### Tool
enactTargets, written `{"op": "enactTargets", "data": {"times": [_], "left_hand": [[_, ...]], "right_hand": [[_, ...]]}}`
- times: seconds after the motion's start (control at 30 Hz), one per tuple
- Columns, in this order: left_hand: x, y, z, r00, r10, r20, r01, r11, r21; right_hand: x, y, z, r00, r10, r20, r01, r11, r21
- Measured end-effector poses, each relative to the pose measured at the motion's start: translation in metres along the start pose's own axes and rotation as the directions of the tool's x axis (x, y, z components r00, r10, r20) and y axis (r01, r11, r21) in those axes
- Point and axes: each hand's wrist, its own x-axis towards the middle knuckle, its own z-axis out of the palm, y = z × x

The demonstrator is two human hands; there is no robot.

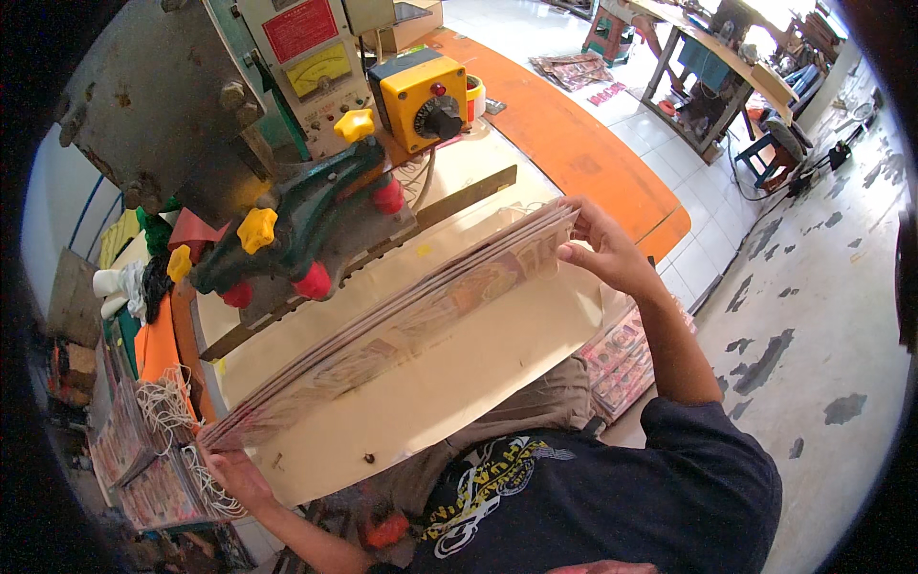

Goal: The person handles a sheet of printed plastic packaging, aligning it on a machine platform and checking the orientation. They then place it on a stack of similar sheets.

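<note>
We grip a stack of printed sheets [402, 330] endwise, left hand [234, 474] and right hand [602, 251] closed on it; squaring edges evenly seems wise.

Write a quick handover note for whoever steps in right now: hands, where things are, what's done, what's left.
Left hand: grips the near end of the stack of printed sheets.
Right hand: grips the far end, fingers on the edge.
Stack: held on edge over the cream table, just in front of the press.
Done: sheets gathered in one stack.
Left: stack not yet under the press. More printed sheets lie low on the right.
</note>
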Motion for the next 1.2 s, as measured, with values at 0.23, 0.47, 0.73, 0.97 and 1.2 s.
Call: {"op": "enactTargets", "data": {"times": [0.23, 0.47, 0.73, 0.97, 1.2], "left_hand": [[-0.003, -0.031, -0.028, 0.991, -0.125, -0.038, 0.113, 0.965, -0.238], [-0.011, -0.034, -0.045, 0.988, -0.142, -0.053, 0.129, 0.970, -0.206], [-0.016, -0.048, -0.048, 0.974, -0.167, -0.151, 0.120, 0.952, -0.282], [-0.022, -0.043, -0.031, 0.985, -0.150, -0.091, 0.109, 0.930, -0.350], [-0.020, -0.054, -0.040, 0.960, -0.151, -0.234, 0.075, 0.950, -0.304]], "right_hand": [[0.000, 0.011, 0.037, 0.994, -0.105, 0.002, 0.104, 0.989, 0.107], [-0.006, 0.017, 0.020, 0.999, -0.051, -0.005, 0.051, 0.994, 0.097], [-0.006, -0.014, 0.010, 0.990, -0.068, -0.124, 0.068, 0.998, -0.004], [0.002, -0.072, 0.005, 0.911, -0.350, -0.217, 0.195, 0.830, -0.523], [0.012, -0.075, 0.016, 0.975, -0.219, -0.032, 0.196, 0.924, -0.328]]}}
